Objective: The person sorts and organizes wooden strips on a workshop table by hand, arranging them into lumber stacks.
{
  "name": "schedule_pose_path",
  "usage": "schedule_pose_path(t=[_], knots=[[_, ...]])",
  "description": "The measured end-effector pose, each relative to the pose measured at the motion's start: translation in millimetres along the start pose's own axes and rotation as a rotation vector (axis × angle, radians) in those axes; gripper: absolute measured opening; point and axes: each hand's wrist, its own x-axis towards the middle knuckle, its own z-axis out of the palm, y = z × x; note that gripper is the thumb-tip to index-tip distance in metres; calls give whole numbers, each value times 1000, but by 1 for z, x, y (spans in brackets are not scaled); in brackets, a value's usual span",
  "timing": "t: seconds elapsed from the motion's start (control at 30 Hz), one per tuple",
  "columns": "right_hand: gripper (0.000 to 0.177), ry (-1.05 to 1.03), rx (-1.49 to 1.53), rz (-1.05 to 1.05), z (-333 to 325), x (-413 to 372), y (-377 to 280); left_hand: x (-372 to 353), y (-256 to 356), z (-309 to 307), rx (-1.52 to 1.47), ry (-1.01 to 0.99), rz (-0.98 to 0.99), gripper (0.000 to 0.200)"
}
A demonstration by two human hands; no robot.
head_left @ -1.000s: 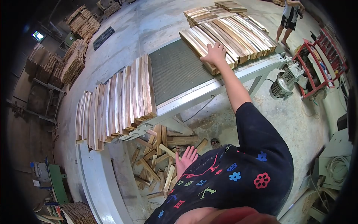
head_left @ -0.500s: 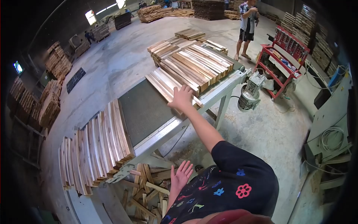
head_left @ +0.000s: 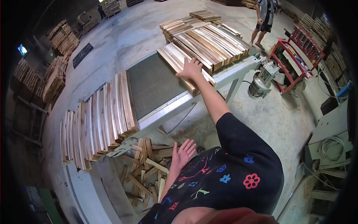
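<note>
My right hand (head_left: 191, 69) lies palm down with its fingers spread on a few pale wooden strips (head_left: 172, 56) on the conveyor table, beside a larger batch of strips (head_left: 212, 44). My left hand (head_left: 182, 154) is palm up near my body, fingers apart, holding nothing. A row of wooden strips (head_left: 102, 115) lies side by side at the left end. Between the two batches shows the dark belt (head_left: 154, 87).
Wood offcuts (head_left: 143, 179) are heaped on the floor below the table. Right of the table are a motor (head_left: 260, 85) and a red tool rack (head_left: 291, 61). A person (head_left: 265, 18) stands behind it. Stacked wood (head_left: 64, 37) is at the far left.
The view has shifted, so the table sits higher in the frame. My right hand is still on the pale strips, which now lie slightly apart from one another. My left hand remains open.
</note>
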Motion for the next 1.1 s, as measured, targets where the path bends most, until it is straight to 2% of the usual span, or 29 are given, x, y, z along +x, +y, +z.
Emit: schedule_pose_path(t=[0.07,0.23,0.27,0.3,0.33,0.37,0.47,0.5,0.53,0.57,0.7,0.8,0.83,0.93,1.03,1.1], knots=[[114,42,-42,-4,3,-15,4,17,2,7,20,-35,-30,81],[116,51,12,-65,-1,-134,24,87,-1,46,-46,-194,-119,98],[116,23,16,-70,-4,-164,25,122,-10,29,-362,-690,-190,99],[116,-1,27,-106,5,-207,24,110,-5,104,-212,-40,-45,97],[116,5,68,-117,10,-239,23,121,-8,111,-72,20,192,97],[118,52,50,-155,20,-258,22,136,-12,91,35,-9,401,96],[124,112,85,-182,37,-279,14,106,5,101,-129,-117,341,95],[115,110,162,-212,31,-278,13,97,9,102,-185,-153,323,95],[108,64,259,-224,33,-271,18,95,13,98,-272,-277,324,89],[101,28,360,-243,35,-257,25,94,17,94,-282,-292,329,88],[68,-189,924,-205,49,-227,36,84,16,78,-226,-227,391,87],[68,-470,1247,-52,47,-234,30,77,11,68,-197,-193,425,86],[73,-385,1228,-111,56,-237,31,77,8,62,-185,-179,438,86],[75,-464,1320,-93,60,-236,34,73,2,40,-109,-129,493,85],[71,-453,1355,-84,62,-231,37,64,-5,22,-23,-79,536,85],[69,-403,1374,-99,67,-224,44,47,-12,35,-36,-55,501,84]])
